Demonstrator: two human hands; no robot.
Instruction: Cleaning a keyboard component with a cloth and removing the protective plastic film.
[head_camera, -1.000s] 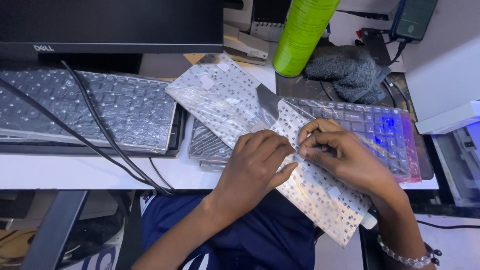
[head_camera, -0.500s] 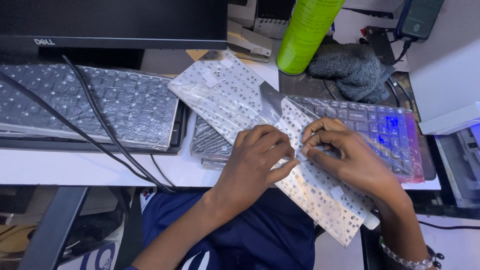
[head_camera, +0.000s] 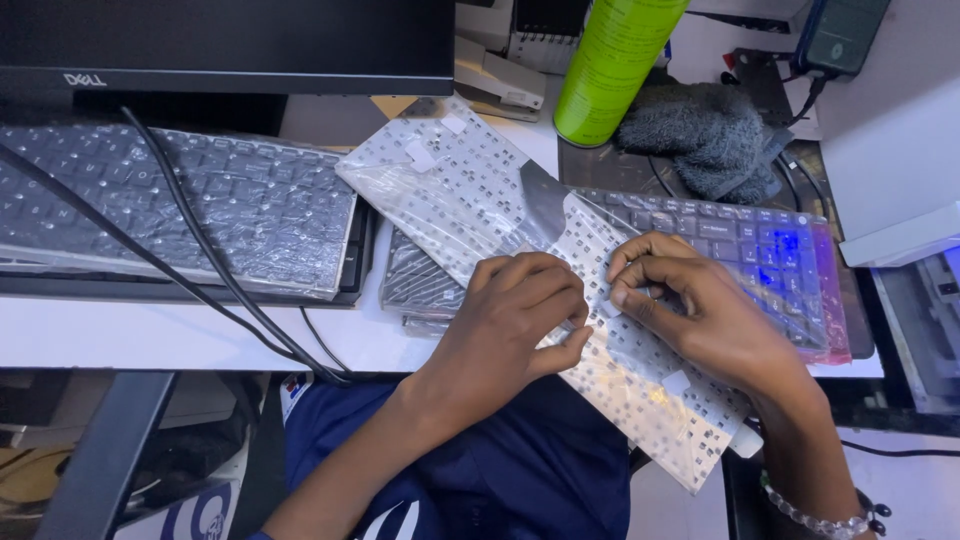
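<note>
Keyboard panel (head_camera: 470, 190): 1, bagged | left hand (head_camera: 520, 325), right hand (head_camera: 690, 310): grip clamped on it | keyboards (head_camera: 200, 200): 3

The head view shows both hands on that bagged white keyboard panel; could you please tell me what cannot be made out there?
- Left hand: fingertips curl under, so its grip on the white keyboard panel is hidden.
- Right hand: what the fingertips pinch is too small to tell.
- Backlit keyboard: partly covered by panel and hands.
- Green can: top cut off by the frame edge.

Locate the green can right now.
In the head view, the green can stands upright at top centre-right of the desk, just left of the grey cloth and behind the bagged white keyboard panel that both hands grip.
</note>
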